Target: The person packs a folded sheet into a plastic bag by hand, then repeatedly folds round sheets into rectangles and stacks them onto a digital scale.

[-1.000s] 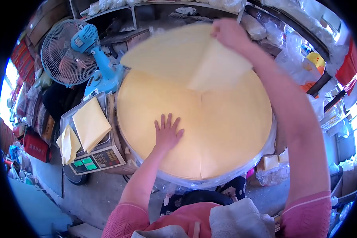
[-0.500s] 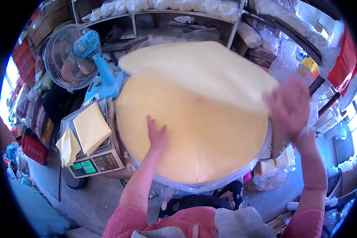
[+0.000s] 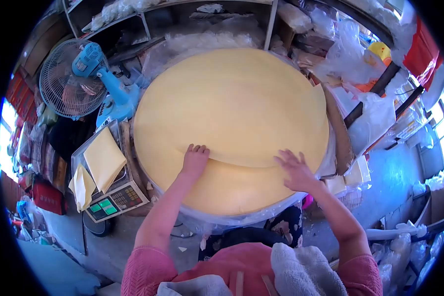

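While a pink knitted top and a grey towel are seen nearest the camera, clear plastic film is shown bunched beneath the near edge of a round stack of pale yellow sheets. Over that stack a large, thin, pale yellow sheet is laid, its slightly raised near edge bowed between the two hands, so that a strip of the stack is left exposed toward the wearer.

The left hand is placed at this edge, left of the middle, with its fingers close together and bent; whether the sheet is pinched cannot be told. The right hand is held at the edge's right part, fingers spread and slightly curled, with contact not clearly shown.

Beside the stack's left edge, a silver electronic scale with green displays is set at a slant; its digits and key markings cannot be read. On its pan, a folded yellow sheet and a smaller crumpled yellow piece are carried. Pale characters are printed on a red bag farther left, too small to be read. Beyond the scale, a blue fan is stood, its label illegible. Behind the far edge, plastic-wrapped goods are kept on a metal shelf.
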{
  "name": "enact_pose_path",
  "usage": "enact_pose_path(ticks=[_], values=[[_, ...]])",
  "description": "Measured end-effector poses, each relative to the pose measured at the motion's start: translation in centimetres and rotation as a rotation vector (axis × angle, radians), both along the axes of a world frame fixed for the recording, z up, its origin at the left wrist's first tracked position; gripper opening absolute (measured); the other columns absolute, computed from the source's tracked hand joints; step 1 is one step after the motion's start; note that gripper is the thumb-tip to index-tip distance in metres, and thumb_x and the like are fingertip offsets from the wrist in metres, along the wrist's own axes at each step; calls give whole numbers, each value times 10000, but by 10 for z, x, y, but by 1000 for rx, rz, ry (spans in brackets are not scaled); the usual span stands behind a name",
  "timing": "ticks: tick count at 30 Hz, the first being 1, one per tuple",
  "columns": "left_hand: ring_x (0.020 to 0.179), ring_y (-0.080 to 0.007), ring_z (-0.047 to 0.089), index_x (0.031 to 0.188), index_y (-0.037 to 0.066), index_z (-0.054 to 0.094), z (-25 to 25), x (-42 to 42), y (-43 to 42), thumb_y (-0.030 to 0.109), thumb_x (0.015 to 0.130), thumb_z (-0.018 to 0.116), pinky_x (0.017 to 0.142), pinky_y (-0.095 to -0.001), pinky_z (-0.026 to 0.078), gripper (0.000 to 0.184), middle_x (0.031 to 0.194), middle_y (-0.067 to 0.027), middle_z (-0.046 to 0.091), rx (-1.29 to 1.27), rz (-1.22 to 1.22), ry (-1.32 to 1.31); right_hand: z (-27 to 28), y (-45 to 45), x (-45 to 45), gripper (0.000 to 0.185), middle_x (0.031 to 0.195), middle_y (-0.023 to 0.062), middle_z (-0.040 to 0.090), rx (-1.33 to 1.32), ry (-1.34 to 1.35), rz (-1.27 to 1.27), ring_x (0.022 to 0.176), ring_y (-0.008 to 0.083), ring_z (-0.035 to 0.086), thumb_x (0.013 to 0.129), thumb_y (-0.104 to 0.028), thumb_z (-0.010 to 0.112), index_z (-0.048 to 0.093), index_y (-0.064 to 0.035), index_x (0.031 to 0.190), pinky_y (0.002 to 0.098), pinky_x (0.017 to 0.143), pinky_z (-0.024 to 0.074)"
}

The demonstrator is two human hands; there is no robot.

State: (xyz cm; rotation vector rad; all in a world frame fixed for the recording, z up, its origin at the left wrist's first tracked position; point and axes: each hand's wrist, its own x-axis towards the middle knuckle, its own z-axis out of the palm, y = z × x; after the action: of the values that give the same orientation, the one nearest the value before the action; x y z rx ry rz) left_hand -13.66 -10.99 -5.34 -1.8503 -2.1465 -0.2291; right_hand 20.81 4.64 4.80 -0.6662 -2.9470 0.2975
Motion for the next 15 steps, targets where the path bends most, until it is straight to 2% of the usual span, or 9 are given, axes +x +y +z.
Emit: enact_pose_path(ticks=[2, 4, 5, 7, 8, 10, 11, 13, 15], values=[[876, -213, 642, 870, 73, 626, 12, 8, -9, 60, 772, 528, 957, -446, 413, 138, 928, -86, 654, -75, -24, 2, -30, -3, -6, 532, 1384, 91, 430, 39, 7, 24, 1340, 272, 324, 759, -133, 578, 509, -123, 1286, 596, 1075, 168], [801, -212, 654, 840, 70, 619, 37, 3, -12, 100, 786, 541, 922, -436, 436, 99, 838, -95, 667, -242, -21, -52, -64, 22, 3, 361, 1234, 109, 533, 177, 83, 23, 1226, 277, 445, 787, -177, 588, 575, -112, 1141, 573, 1046, 226], [770, -218, 654, 834, 72, 620, 48, -4, -13, 120, 792, 548, 908, -439, 440, 96, 805, -97, 665, -259, -58, -167, -72, 34, 8, 284, 1159, 118, 585, 248, 120, 23, 1168, 279, 506, 800, -198, 594, 607, -106, 1069, 561, 1032, 255], [707, -230, 655, 823, 77, 621, 71, -24, -15, 159, 802, 562, 879, -447, 447, 103, 740, -101, 663, -290, -127, -398, -58, 43, 10, 169, 943, 138, 605, -52, 201, -66, 971, 294, 573, 822, -216, 588, 589, -76, 916, 505, 951, 347], [756, -240, 648, 882, 86, 621, 86, -29, -12, 177, 811, 562, 883, -450, 439, 130, 796, -98, 665, -346, -40, -476, -47, 47, 8, 165, 836, 149, 615, -202, 241, -109, 872, 302, 607, 833, -226, 585, 580, -61, 840, 477, 911, 393], [854, -258, 634, 999, 102, 621, 110, -34, -4, 213, 829, 563, 891, -458, 423, 211, 907, -93, 669, -454, 137, -628, -19, 46, -3, 193, 774, 152, 606, -332, 169, -296, 774, 303, 614, 830, -229, 613, 590, -39, 851, 442, 832, 443], [953, -267, 592, 1078, 126, 589, 104, -33, 1, 249, 841, 559, 925, -477, 392, 270, 1005, -93, 638, -242, 162, -519, -12, 48, -9, 208, 744, 154, 602, -398, 132, -392, 725, 304, 617, 829, -231, 627, 596, -27, 856, 424, 793, 468], [1152, -286, 507, 1237, 172, 526, 82, -25, 18, 322, 863, 552, 994, -515, 331, 403, 1203, -94, 575, 176, 198, -286, -21, 60, -20, 224, 759, 166, 598, -385, 153, -445, 750, 313, 612, 824, -242, 631, 578, -25, 842, 423, 734, 467], [1284, -312, 344, 1330, 197, 433, 60, -3, 34, 403, 887, 511, 1033, -578, 236, 495, 1349, -93, 440, 103, 159, -185, -39, 72, -29, 235, 770, 176, 599, -336, 158, -481, 768, 319, 612, 820, -251, 630, 570, -25, 844, 418, 708, 470]])
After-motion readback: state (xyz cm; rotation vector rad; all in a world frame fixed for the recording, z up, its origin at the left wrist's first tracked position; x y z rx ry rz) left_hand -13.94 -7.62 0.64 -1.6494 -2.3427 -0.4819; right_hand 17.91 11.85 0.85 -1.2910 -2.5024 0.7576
